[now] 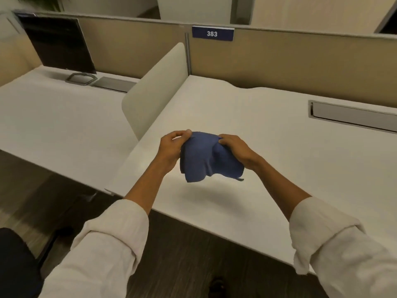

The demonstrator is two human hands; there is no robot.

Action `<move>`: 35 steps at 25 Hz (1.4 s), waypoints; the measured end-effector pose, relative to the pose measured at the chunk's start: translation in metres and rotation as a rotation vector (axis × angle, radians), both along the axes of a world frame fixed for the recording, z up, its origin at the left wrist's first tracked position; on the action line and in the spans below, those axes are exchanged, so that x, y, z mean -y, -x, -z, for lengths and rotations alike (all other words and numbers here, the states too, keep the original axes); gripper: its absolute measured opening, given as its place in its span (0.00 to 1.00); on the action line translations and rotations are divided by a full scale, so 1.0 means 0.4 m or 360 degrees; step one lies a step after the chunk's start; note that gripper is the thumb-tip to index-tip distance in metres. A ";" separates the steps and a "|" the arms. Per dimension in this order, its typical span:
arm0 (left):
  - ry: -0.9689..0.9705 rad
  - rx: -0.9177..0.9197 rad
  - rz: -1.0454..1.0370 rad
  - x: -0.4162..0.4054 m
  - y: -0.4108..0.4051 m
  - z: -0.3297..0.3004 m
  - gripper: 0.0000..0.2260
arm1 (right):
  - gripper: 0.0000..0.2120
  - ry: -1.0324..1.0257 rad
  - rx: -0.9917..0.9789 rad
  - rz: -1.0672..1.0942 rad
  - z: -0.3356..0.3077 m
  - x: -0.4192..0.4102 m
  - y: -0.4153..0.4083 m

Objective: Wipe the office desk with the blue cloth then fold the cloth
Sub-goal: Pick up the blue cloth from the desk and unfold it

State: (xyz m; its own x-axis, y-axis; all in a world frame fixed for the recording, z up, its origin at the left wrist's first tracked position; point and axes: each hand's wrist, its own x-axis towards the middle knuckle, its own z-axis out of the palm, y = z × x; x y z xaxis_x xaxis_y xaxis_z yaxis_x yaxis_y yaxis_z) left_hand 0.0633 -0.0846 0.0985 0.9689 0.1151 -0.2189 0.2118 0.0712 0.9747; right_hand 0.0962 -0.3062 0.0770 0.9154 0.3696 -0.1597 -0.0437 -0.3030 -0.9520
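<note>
Blue soft cloth (206, 157) bunched between both hands above desk (268, 130).

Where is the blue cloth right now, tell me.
In the head view the blue cloth sits centre frame, held bunched between the left hand and right hand, above the white desk.

Soft matt blue fabric cloth (209, 157), creased; smooth white laminate desk (268, 134), slight sheen; brushed-metal grey cable tray (352, 115).
</note>
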 end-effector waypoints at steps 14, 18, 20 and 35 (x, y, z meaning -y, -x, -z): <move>0.0433 -0.0533 0.1730 0.868 0.301 0.015 0.10 | 0.22 -0.1000 -0.0758 0.1689 0.099 0.688 0.674; 0.0424 -0.0704 0.1856 1.077 0.448 -0.009 0.12 | 0.17 -0.0780 -0.0302 0.1969 0.075 0.770 0.801; 0.0513 -0.0737 0.1904 1.162 0.515 -0.025 0.12 | 0.14 -0.0894 -0.0130 0.2146 0.067 0.819 0.875; -0.0301 -0.0280 0.1889 1.610 0.780 -0.002 0.09 | 0.13 -0.1547 -0.0129 0.1955 0.100 1.270 1.368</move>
State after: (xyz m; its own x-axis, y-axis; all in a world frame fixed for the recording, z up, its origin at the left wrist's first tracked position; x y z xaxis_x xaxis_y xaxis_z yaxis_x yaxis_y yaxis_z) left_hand -0.2488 -0.7288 0.0992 0.4522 -0.7793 -0.4339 0.1790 -0.3973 0.9001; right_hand -0.4509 -0.8143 0.0370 0.7229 -0.5805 -0.3747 0.1478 0.6597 -0.7369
